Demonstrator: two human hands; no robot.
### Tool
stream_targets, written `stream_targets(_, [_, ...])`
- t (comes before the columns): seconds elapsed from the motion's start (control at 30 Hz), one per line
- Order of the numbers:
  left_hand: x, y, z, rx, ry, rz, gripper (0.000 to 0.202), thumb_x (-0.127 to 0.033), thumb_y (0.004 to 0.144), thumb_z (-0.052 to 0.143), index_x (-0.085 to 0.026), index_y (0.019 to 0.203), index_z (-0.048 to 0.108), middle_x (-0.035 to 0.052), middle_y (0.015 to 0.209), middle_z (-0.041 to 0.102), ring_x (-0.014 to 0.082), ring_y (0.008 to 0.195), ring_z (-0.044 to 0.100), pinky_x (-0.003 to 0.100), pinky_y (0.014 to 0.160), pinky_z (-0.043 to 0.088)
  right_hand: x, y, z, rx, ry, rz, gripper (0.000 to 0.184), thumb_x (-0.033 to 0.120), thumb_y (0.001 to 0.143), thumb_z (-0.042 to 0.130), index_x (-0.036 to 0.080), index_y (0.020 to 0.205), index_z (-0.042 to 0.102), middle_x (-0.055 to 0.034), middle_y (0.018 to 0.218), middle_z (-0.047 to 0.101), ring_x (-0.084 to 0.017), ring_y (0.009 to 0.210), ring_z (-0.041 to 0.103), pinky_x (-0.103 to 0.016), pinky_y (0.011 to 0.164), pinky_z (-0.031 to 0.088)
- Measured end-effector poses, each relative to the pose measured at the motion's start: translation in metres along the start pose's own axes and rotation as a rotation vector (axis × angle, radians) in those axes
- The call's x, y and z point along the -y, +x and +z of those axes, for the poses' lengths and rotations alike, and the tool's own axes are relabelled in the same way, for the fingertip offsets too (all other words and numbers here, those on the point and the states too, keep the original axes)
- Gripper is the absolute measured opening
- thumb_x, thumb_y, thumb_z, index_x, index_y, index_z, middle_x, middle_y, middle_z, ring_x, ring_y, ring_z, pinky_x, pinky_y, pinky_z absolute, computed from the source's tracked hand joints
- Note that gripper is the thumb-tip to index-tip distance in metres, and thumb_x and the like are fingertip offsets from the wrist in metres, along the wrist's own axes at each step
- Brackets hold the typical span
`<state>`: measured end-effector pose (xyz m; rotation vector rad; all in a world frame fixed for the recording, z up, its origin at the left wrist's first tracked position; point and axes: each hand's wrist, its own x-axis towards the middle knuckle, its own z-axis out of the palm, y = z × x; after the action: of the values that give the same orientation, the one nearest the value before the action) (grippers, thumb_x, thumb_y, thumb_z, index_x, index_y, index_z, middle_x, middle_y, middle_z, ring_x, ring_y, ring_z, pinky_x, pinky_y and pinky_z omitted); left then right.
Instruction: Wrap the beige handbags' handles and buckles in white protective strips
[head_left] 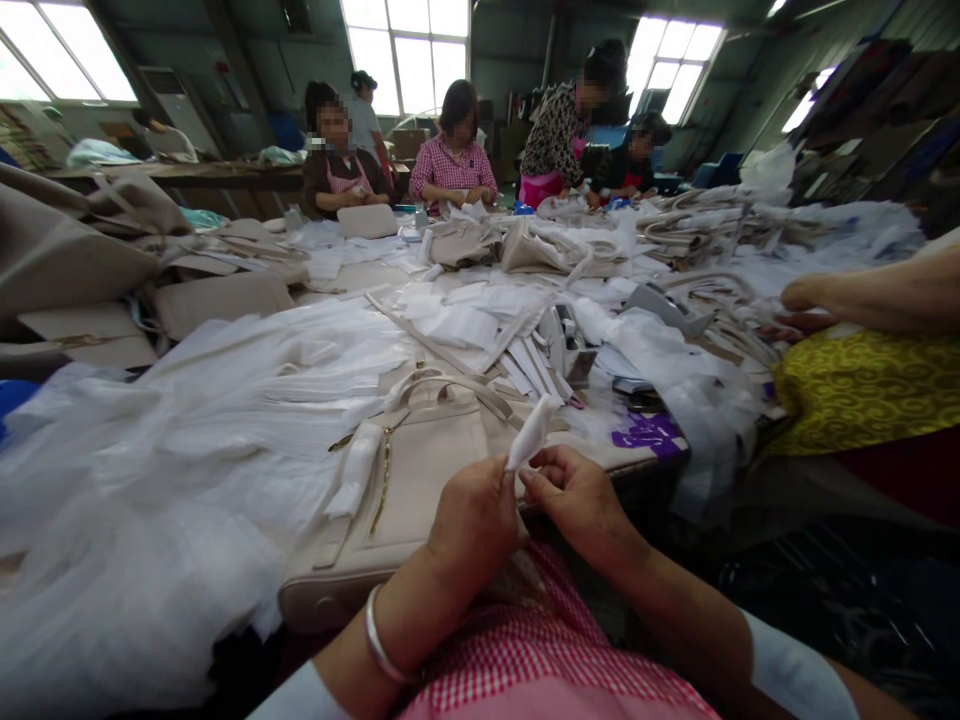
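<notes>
My left hand point(476, 510), wearing a silver bangle, is closed around a strip wrapped in thin white packing sheet point(531, 432), whose end sticks up above the thumb. Close beside it, my right hand point(581, 500) has its thumb and forefinger pinched together at the wrap's lower side; what lies between them is too small to make out. Under and left of my hands a beige handbag point(439, 455) lies on the table with its handles pointing away from me. It has a gold zipper point(382, 480), and another white wrap point(356, 470) covers part of its left side.
White packing sheets point(247, 410) lie heaped at the left. Beige bags point(225, 300) are piled behind them. A grey tape dispenser point(562, 335) stands ahead. At the right is a co-worker's arm point(877, 300); several people sit or stand across the table.
</notes>
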<state>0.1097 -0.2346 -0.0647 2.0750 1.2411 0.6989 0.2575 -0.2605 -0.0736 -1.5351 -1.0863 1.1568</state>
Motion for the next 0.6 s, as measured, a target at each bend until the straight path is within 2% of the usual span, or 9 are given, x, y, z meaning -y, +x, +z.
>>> stream_targets(0.13, [0.003, 0.002, -0.011, 0.120, -0.381, -0.162, 0.031, -0.029, 0.093, 0.046, -0.012, 0.095, 0.072, 0.0072, 0.082, 0.071, 0.0154, 0.070, 0.059, 0.024, 0.065, 0.044, -0.009, 0.009, 0.005, -0.003, 0.025, -0.051, 0.033, 0.047, 0.079, 0.072, 0.018, 0.090, 0.060, -0.0013, 0.068, 0.069, -0.017, 0.060, 0.065, -0.026, 0.055, 0.049])
stream_targets(0.27, [0.003, 0.002, -0.019, 0.188, -0.678, -0.288, 0.032, -0.035, 0.089, 0.052, -0.010, 0.094, 0.072, 0.0043, 0.076, 0.066, 0.0125, 0.063, 0.054, 0.021, 0.059, 0.042, -0.024, 0.015, 0.006, 0.154, 0.068, -0.040, 0.037, 0.051, 0.082, 0.069, 0.015, 0.089, 0.067, -0.0024, 0.073, 0.067, -0.017, 0.065, 0.061, -0.027, 0.059, 0.048])
stream_targets(0.33, [0.001, 0.002, -0.021, 0.199, -0.741, -0.321, 0.030, -0.033, 0.086, 0.052, -0.011, 0.085, 0.072, 0.0016, 0.066, 0.061, 0.0101, 0.055, 0.047, 0.021, 0.055, 0.039, -0.033, 0.017, 0.005, 0.223, 0.147, -0.040, 0.036, 0.051, 0.083, 0.069, 0.015, 0.087, 0.069, -0.0019, 0.072, 0.065, -0.016, 0.064, 0.058, -0.027, 0.059, 0.046])
stream_targets(0.43, [-0.002, 0.002, -0.025, 0.208, -0.776, -0.365, 0.029, -0.031, 0.085, 0.050, -0.011, 0.076, 0.070, -0.0001, 0.059, 0.057, 0.0079, 0.047, 0.040, 0.020, 0.048, 0.034, -0.045, 0.020, 0.002, 0.246, 0.215, -0.082, 0.029, 0.046, 0.085, 0.071, 0.017, 0.086, 0.070, -0.0012, 0.071, 0.062, -0.014, 0.063, 0.053, -0.026, 0.058, 0.043])
stream_targets(0.53, [-0.002, 0.003, -0.028, 0.265, -0.816, -0.428, 0.030, -0.026, 0.084, 0.044, -0.011, 0.081, 0.070, -0.0004, 0.057, 0.057, 0.0066, 0.042, 0.036, 0.019, 0.044, 0.029, -0.052, 0.025, 0.001, 0.284, 0.209, -0.145, 0.022, 0.041, 0.086, 0.071, 0.019, 0.084, 0.070, -0.0023, 0.073, 0.064, -0.016, 0.066, 0.055, -0.028, 0.062, 0.044])
stream_targets(0.6, [-0.001, 0.004, -0.028, 0.298, -0.829, -0.467, 0.030, -0.021, 0.081, 0.042, -0.011, 0.084, 0.070, -0.0003, 0.057, 0.059, 0.0070, 0.041, 0.037, 0.019, 0.043, 0.029, -0.054, 0.028, 0.002, 0.331, 0.225, -0.135, 0.023, 0.041, 0.085, 0.070, 0.019, 0.080, 0.069, -0.0021, 0.070, 0.063, -0.016, 0.063, 0.054, -0.029, 0.061, 0.044])
